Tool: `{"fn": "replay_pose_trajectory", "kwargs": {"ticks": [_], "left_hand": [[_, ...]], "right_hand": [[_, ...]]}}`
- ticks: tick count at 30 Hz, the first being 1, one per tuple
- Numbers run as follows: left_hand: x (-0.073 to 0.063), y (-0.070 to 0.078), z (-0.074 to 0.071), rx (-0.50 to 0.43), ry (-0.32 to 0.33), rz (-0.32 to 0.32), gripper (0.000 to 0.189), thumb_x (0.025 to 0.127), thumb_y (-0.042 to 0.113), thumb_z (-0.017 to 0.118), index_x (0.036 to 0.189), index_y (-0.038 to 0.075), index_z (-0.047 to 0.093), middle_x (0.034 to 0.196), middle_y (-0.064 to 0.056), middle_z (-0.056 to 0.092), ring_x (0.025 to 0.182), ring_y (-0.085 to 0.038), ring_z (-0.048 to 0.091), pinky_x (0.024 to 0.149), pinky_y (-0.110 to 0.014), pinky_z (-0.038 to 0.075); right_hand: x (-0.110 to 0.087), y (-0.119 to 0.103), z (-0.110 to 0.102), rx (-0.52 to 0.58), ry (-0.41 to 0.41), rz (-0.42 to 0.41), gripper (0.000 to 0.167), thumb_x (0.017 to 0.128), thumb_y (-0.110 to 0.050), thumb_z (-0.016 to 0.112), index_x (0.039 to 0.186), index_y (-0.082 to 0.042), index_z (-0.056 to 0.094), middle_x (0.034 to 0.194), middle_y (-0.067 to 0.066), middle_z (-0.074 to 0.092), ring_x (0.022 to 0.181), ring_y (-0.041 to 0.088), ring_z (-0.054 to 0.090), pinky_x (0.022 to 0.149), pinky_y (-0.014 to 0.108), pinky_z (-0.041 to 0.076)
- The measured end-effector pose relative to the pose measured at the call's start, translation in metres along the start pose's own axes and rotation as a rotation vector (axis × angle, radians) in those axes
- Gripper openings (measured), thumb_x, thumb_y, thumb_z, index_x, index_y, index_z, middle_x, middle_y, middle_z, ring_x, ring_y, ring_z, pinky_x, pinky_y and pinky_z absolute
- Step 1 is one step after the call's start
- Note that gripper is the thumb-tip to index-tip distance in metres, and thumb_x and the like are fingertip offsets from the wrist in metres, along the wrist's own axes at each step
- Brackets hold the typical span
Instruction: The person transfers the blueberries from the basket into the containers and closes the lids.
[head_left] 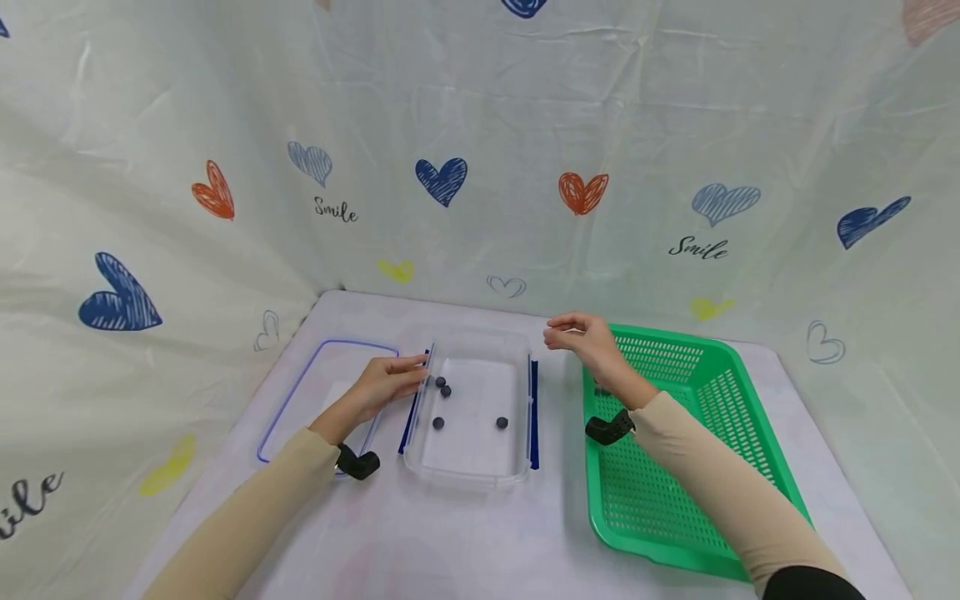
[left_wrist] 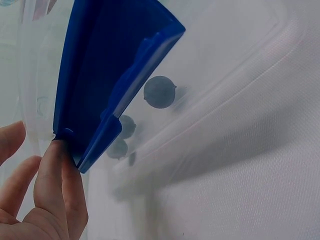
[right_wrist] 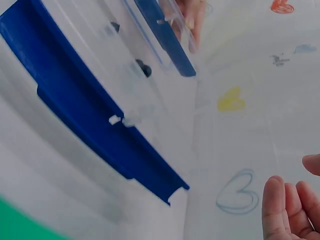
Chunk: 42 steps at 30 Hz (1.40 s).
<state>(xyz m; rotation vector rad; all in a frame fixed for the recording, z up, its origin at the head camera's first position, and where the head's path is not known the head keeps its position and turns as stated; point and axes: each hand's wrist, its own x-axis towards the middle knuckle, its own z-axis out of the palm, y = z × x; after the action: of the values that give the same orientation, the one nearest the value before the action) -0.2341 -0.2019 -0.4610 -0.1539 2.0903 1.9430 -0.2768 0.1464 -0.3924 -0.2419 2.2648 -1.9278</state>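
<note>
My left hand (head_left: 382, 385) touches the left rim of a clear plastic box (head_left: 468, 481) with fairly straight fingers. In the left wrist view, fingertips (left_wrist: 50, 155) meet the end of the hinged blue latch (left_wrist: 100, 65), thumb side apart. Inside the box lie several small dark round balls (head_left: 502, 423); the left wrist view shows a tiny nub on one ball (left_wrist: 160, 92). My right hand (head_left: 588, 340) hovers beyond the box's right side, near the green basket's far left corner. Its fingers are loosely bent, with nothing seen between them and the thumb.
A slotted green basket (head_left: 592, 500) stands on the right, partly hidden by my right forearm; a small dark thing shows inside by the wrist. On the left lies a clear lid with a blue-purple edge (head_left: 288, 398). A heart-printed curtain (head_left: 480, 100) hangs behind the table.
</note>
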Motion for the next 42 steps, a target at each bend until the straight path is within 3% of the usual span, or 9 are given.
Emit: {"fn": "replay_pose_trajectory", "kwargs": {"ticks": [4,10,14,21,27,36,42], "left_hand": [[0.001,0.0,-0.001,-0.003,0.002,0.005,0.049,0.095,0.011,0.07,0.14,0.001,0.055,0.143,-0.022,0.051,0.109,-0.014,0.065,0.091,-0.025,0.055],[0.0,-0.001,-0.001,-0.024,-0.007,-0.004,0.049,0.095,0.01,0.07,0.14,0.0,0.054,0.145,-0.021,0.049,0.107,-0.011,0.065,0.091,-0.025,0.055],[-0.001,-0.001,-0.001,-0.028,-0.014,-0.003,0.048,0.096,0.01,0.069,0.14,-0.001,0.054,0.147,-0.02,0.048,0.109,-0.013,0.065,0.092,-0.026,0.055],[-0.003,0.001,-0.001,-0.015,-0.022,0.0,0.049,0.096,0.011,0.069,0.141,0.0,0.054,0.148,-0.018,0.047,0.114,-0.016,0.063,0.093,-0.026,0.054],[-0.003,0.001,-0.002,-0.025,-0.029,-0.001,0.049,0.096,0.011,0.069,0.141,-0.001,0.053,0.149,-0.017,0.046,0.119,-0.018,0.061,0.094,-0.026,0.054],[-0.001,0.0,-0.001,-0.013,-0.029,-0.003,0.049,0.096,0.012,0.069,0.141,0.0,0.053,0.148,-0.018,0.048,0.115,-0.015,0.062,0.094,-0.026,0.053],[-0.001,0.0,-0.002,-0.011,-0.036,-0.001,0.049,0.097,0.011,0.067,0.142,0.0,0.052,0.146,-0.02,0.048,0.112,-0.013,0.063,0.094,-0.026,0.053]], "right_hand": [[-0.001,0.002,-0.014,-0.039,0.04,-0.007,0.031,0.096,-0.01,0.068,0.119,0.011,0.061,0.105,0.018,0.063,0.084,0.016,0.07,0.084,0.031,0.06],[-0.007,0.009,-0.034,-0.068,0.067,0.006,0.036,0.098,-0.015,0.067,0.12,0.012,0.06,0.107,0.015,0.062,0.091,0.023,0.069,0.092,0.04,0.058],[-0.011,0.016,-0.046,-0.052,0.079,0.012,0.038,0.098,-0.016,0.067,0.121,0.014,0.059,0.108,0.012,0.061,0.089,0.02,0.07,0.095,0.044,0.056],[-0.018,0.027,-0.066,-0.041,0.097,-0.006,0.041,0.099,-0.015,0.065,0.121,0.018,0.057,0.104,0.007,0.06,0.091,0.023,0.069,0.089,0.034,0.058],[-0.023,0.037,-0.078,-0.023,0.126,0.037,0.04,0.098,-0.014,0.067,0.121,0.017,0.058,0.1,0.003,0.064,0.087,0.015,0.07,0.09,0.033,0.058],[-0.032,0.052,-0.093,-0.095,0.155,0.076,0.045,0.098,-0.016,0.066,0.127,0.017,0.055,0.096,-0.002,0.066,0.09,0.017,0.07,0.082,0.025,0.059],[-0.036,0.064,-0.102,-0.169,0.182,0.088,0.042,0.098,-0.014,0.067,0.125,0.017,0.058,0.098,0.0,0.067,0.09,0.016,0.07,0.094,0.044,0.056]]}}
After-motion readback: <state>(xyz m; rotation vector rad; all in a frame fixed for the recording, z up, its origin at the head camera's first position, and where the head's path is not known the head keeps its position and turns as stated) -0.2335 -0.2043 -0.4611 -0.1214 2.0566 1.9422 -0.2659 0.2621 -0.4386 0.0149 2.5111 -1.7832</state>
